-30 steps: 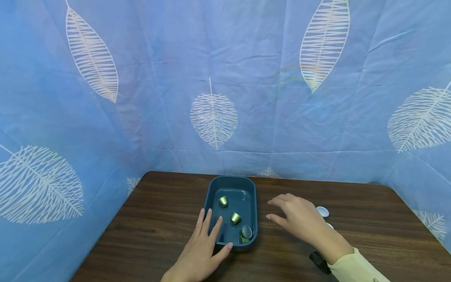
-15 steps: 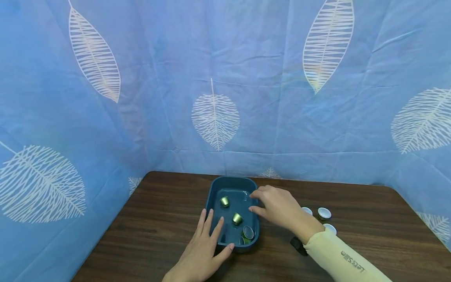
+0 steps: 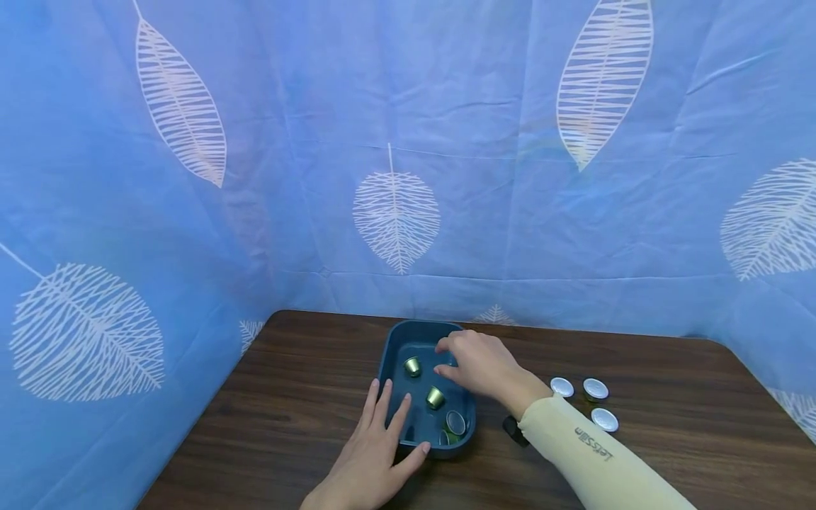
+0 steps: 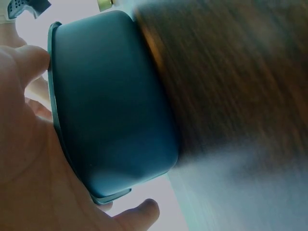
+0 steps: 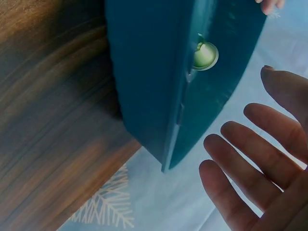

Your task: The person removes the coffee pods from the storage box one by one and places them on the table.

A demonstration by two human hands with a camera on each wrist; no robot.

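A dark blue rectangular bin stands on the table, with several green-gold coffee capsules lying inside. My left hand rests at the bin's near left side, fingers spread and straight over the rim. In the left wrist view, the thumb side of that hand lies along the edge of the bin. My right hand is above the bin's right part, fingers loosely bent and holding nothing. Its fingers stand apart from a capsule in the right wrist view.
Three coffee capsules sit lid up on the brown wooden table, right of the bin and behind my right sleeve. A blue cloth with white leaf prints hangs behind the table.
My right hand has moved left from the table to above the bin, bringing the three capsules on the right into view. My left hand stays at the bin.
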